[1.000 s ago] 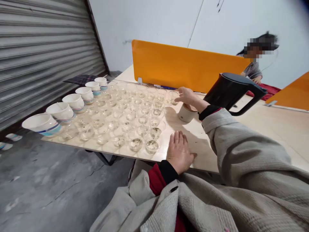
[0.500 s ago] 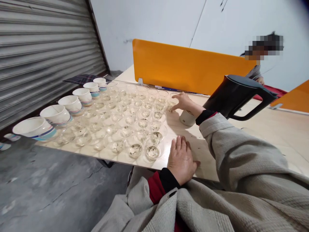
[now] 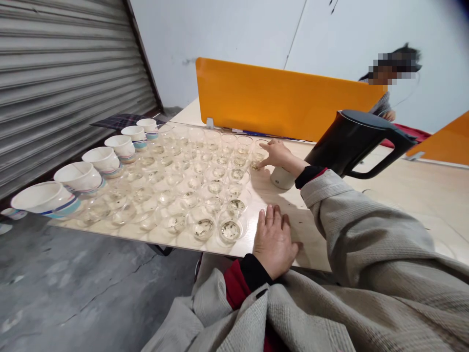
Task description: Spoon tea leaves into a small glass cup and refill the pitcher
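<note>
My right hand (image 3: 279, 154) reaches to the far end of the nearest row, its thumb and fingers curved around a clear plastic cup (image 3: 259, 156). That cup stands on the table (image 3: 304, 220). Close to the front edge, my left hand (image 3: 275, 240) lies flat on the wood with fingers stretched out, holding nothing. Left of both hands are many clear plastic cups in rows, with dark bits in pale liquid in the nearer ones, such as the front cup (image 3: 230, 230). Just beyond my right wrist stands a black electric kettle (image 3: 339, 142), its light base partly hidden.
Several white paper cups (image 3: 76, 176) line the table's left edge. An orange divider (image 3: 286, 100) runs along the back. Behind it at the right is another person (image 3: 383, 102). A metal shutter (image 3: 69, 63) stands left, above the grey floor (image 3: 95, 278).
The view has shifted slightly, so the table things sit a little further left. My hands keep the same poses, the right at the same cup and the left flat on the table.
</note>
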Motion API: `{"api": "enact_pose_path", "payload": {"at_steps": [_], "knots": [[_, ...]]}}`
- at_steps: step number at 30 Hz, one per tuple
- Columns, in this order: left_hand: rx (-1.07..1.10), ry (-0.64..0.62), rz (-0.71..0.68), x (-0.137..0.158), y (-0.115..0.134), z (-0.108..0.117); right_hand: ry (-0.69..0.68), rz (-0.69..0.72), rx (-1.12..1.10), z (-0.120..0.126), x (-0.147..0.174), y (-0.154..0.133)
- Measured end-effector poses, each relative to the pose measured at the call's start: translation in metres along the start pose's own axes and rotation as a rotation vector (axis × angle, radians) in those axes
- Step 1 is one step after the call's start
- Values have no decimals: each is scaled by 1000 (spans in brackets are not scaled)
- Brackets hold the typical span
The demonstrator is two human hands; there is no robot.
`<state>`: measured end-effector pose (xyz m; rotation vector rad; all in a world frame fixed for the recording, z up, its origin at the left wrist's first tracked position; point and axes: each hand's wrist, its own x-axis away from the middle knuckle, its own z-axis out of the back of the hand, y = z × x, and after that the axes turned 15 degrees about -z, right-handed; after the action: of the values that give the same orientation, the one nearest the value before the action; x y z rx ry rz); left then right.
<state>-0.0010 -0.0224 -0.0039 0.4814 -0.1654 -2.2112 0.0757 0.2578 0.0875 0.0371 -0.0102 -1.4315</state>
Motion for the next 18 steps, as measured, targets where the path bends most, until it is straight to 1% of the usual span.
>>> {"api": "enact_pose_path", "payload": {"at_steps": [3, 5, 8, 10, 13, 16, 18], "knots": [[13, -15, 8, -1, 0, 0, 99, 50, -36, 6, 3, 10], [14, -29, 14, -2, -1, 0, 177, 78, -71, 14, 10, 20], [18, -54, 20, -4, -2, 0, 269, 77, -130, 34, 36, 40], [14, -67, 22, -4, -3, 1, 309, 76, -148, 52, 63, 55], [-3, -83, 13, -4, -4, 2, 329, 60, -140, 83, 116, 82], [-26, -91, -1, -4, -5, 4, 337, -12, -116, 108, 174, 113], [-47, -93, -3, -4, -6, 5, 378, -87, -97, 116, 211, 137]]}}
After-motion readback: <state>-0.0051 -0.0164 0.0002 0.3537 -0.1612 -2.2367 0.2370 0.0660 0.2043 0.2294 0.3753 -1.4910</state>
